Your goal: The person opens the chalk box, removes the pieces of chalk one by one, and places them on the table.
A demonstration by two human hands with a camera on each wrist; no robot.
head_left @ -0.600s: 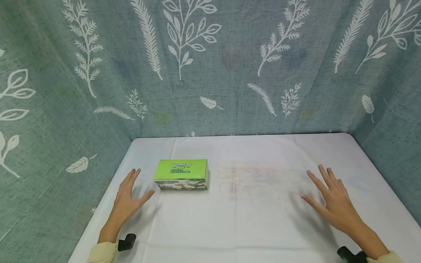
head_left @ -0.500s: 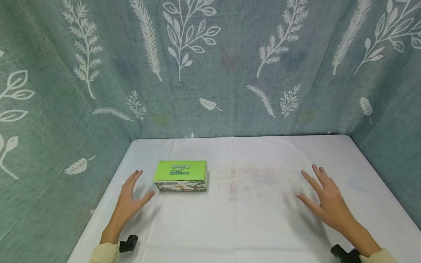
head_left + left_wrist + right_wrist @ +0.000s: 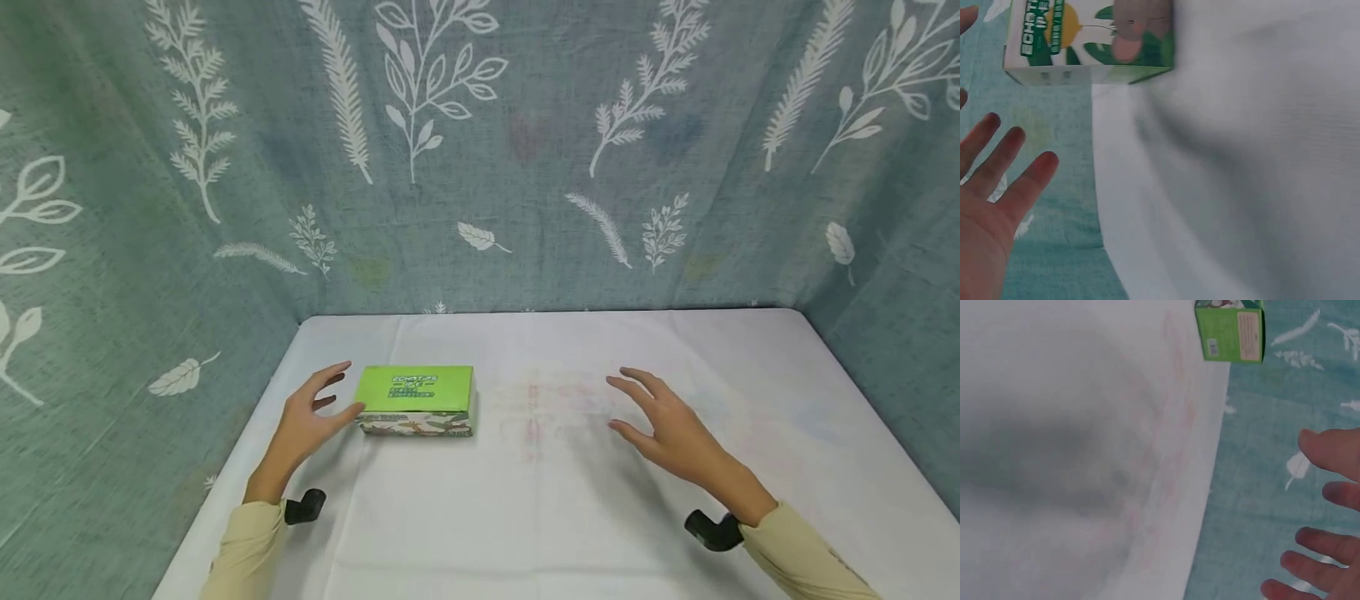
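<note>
A green box (image 3: 417, 390) with printed lettering on top and a patterned front side lies left of the middle of the table. Just left of it is the left hand (image 3: 306, 423), fingers spread, thumb tip close to the box's left edge; whether it touches cannot be told. In the left wrist view the printed side of the box (image 3: 1097, 34) appears above the spread fingers. Well to the right of the box, the right hand (image 3: 671, 429) hovers over the table with loosely bent fingers and holds nothing. The right wrist view shows the green end of the box (image 3: 1230, 332).
A white cloth (image 3: 480, 517) with faint reddish stains covers the table. Grey-green curtains (image 3: 525, 167) printed with white leaves stand behind the table and at both sides. A black wrist mount (image 3: 306, 506) sits on each forearm.
The left hand has moved right and slightly up toward the box. The right hand has moved left, its fingers now less spread. The box rests in the same place.
</note>
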